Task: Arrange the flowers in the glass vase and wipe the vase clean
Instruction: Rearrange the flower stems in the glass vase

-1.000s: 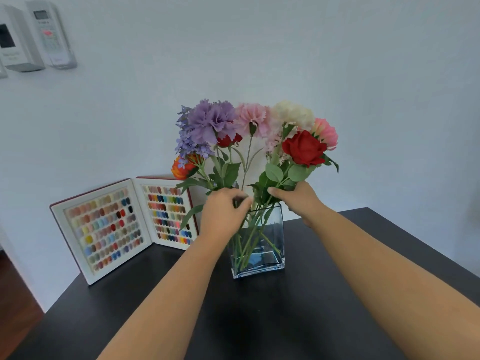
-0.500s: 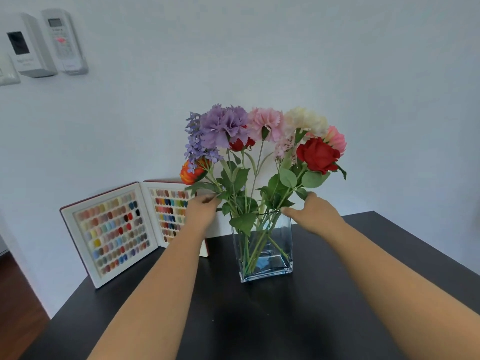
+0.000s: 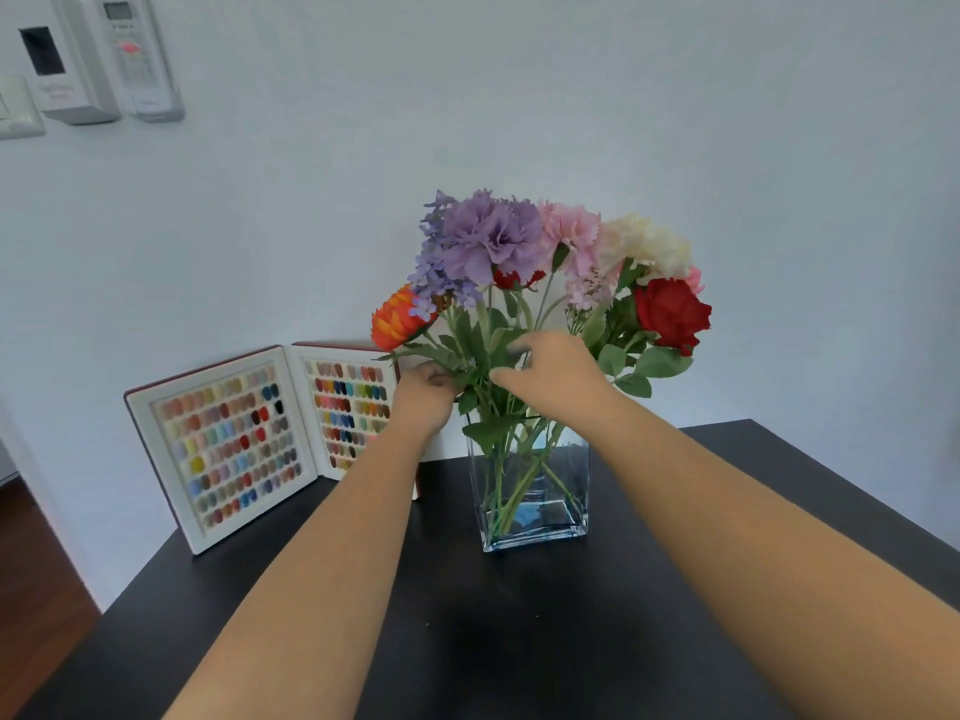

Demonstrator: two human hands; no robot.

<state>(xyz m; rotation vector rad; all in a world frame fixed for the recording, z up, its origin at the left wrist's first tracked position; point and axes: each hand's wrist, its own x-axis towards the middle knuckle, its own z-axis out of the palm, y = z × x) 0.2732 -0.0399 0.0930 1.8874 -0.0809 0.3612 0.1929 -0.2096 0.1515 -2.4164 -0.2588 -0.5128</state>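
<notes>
A square clear glass vase (image 3: 569, 475) stands on the black table (image 3: 467, 641), holding a bunch of flowers: a purple carnation (image 3: 488, 239), pink (image 3: 569, 231) and cream (image 3: 644, 244) blooms, a red rose (image 3: 672, 311) and an orange flower (image 3: 397, 319). My left hand (image 3: 423, 394) pinches the stems and leaves on the bunch's left side, just above the vase rim. My right hand (image 3: 550, 374) reaches into the middle of the bunch, fingers curled on the green stems. The stems' lower ends show through the glass.
An open case of coloured nail samples (image 3: 260, 439) leans against the wall behind and left of the vase. Wall controllers (image 3: 88, 59) hang at the upper left. The table's left edge drops to a wooden floor (image 3: 36, 589).
My right hand moved left from the vase's right rim into the middle of the stems. My left hand stayed on the left stems. The view shifted slightly, with the flowers spread a bit wider.
</notes>
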